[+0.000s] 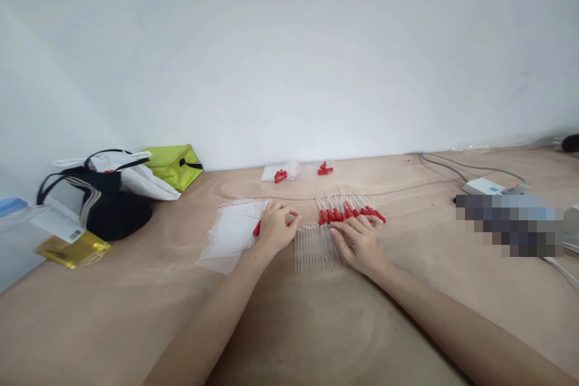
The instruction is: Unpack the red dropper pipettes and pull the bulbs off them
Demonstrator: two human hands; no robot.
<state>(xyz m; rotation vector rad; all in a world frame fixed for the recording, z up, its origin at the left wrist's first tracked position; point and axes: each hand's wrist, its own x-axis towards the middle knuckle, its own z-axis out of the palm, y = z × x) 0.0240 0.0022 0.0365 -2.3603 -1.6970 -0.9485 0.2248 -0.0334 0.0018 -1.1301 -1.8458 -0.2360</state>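
A row of clear glass droppers with red rubber bulbs [348, 213] lies on the wooden table [289, 325], and a bundle of clear tubes [314, 246] lies just in front of it. My right hand [359, 242] rests flat on the tubes, its fingers stretched toward the red bulbs. My left hand [277, 226] is closed around a red-bulbed dropper [257, 228], beside a stack of small clear zip bags [233, 232]. Two small bags holding red bulbs [281, 175] [324, 168] lie farther back near the wall.
At the left stand a black and white bag [106, 193], a lime green pouch [174, 166], a gold packet [75, 250] and a clear box [20, 223]. At the right are grey cables [446, 166], a white adapter [484, 186] and a blurred patch.
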